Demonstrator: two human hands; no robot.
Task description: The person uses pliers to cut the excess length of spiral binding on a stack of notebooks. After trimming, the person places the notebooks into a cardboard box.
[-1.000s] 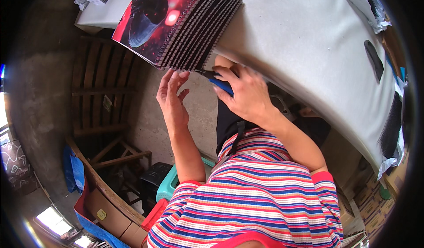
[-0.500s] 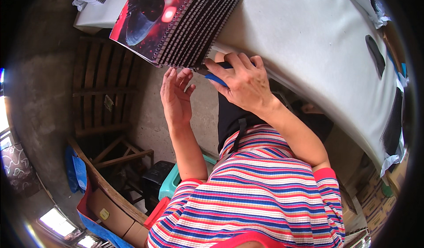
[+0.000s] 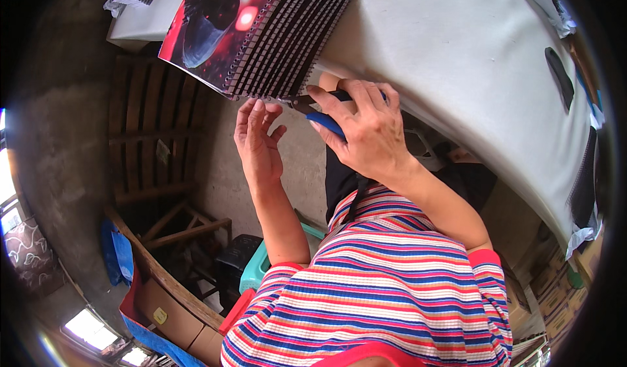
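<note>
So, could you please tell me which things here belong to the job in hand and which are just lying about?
In use:
blue-handled tool, in the right hand
stack of wirebound books, left hand at its corner

Apparently lying about:
dark object on the table
teal plastic item
wooden frame

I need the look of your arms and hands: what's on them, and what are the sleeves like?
The left hand and right hand are bare: no gloves, watch or bracelet shows. The short sleeves, striped white, blue, red and orange like the shirt, end in plain red cuffs.
</note>
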